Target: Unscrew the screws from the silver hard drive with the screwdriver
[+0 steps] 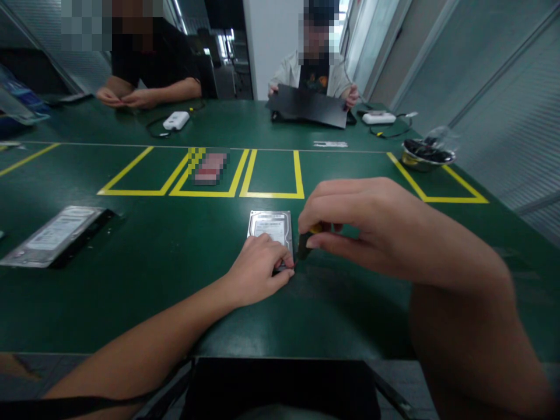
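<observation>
A silver hard drive (269,221) with a white label lies flat on the green table, its near part hidden under my left hand (265,262). The thumb and index finger of that hand close at the drive's near right corner. My right hand (350,216) grips a short screwdriver (303,246) with a dark and yellow handle. It is tilted, and its lower end points down at the same corner, close to my left fingertips. Whether the tip touches a screw there is too small to see.
Another hard drive (56,233) lies at the left. Yellow tape frames (271,194) cross the table, one around a blurred pink item (212,169). At the right stands a metal bowl (426,160) of dark pieces. Two people sit opposite, one holding a dark panel (310,105); white devices (176,121) with cables lie there.
</observation>
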`<state>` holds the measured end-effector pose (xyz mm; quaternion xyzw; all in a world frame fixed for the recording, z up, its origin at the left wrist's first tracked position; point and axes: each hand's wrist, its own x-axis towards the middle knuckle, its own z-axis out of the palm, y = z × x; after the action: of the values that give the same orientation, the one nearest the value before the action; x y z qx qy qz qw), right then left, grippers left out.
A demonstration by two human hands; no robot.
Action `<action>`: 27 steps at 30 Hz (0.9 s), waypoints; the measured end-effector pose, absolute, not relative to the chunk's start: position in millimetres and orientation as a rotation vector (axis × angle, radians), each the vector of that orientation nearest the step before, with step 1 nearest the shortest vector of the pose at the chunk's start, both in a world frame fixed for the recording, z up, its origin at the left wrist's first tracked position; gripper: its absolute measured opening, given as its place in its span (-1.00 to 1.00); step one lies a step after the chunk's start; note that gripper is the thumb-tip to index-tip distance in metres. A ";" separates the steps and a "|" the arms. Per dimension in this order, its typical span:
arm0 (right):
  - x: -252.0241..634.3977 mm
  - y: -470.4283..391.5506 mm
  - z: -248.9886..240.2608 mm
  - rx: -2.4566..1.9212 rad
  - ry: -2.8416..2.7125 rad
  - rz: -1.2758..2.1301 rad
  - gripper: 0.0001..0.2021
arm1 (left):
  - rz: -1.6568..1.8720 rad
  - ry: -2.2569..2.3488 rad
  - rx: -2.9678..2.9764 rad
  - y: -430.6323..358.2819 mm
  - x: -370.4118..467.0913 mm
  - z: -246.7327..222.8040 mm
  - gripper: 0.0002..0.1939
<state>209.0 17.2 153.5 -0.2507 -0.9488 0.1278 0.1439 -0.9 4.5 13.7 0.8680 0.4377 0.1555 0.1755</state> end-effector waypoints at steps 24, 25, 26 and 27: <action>212.6 16.8 156.0 -0.715 -2.756 0.450 -0.87 | 0.430 1.233 2.449 4.9 -1.6 13.7 -0.88; 213.2 16.6 156.2 -0.718 -2.756 0.444 -0.86 | 0.431 1.232 2.443 4.7 -1.7 13.9 -0.88; 213.8 16.5 156.3 -0.723 -2.756 0.439 -0.85 | 0.431 1.233 2.438 4.5 -1.8 14.0 -0.88; 214.2 16.5 156.1 -0.729 -2.756 0.436 -0.83 | 0.431 1.233 2.434 4.3 -1.8 14.1 -0.88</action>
<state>214.2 16.5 156.1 -0.2508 -0.9477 0.1499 0.1283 -1.8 4.3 14.1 0.8654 0.4383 0.1533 0.1886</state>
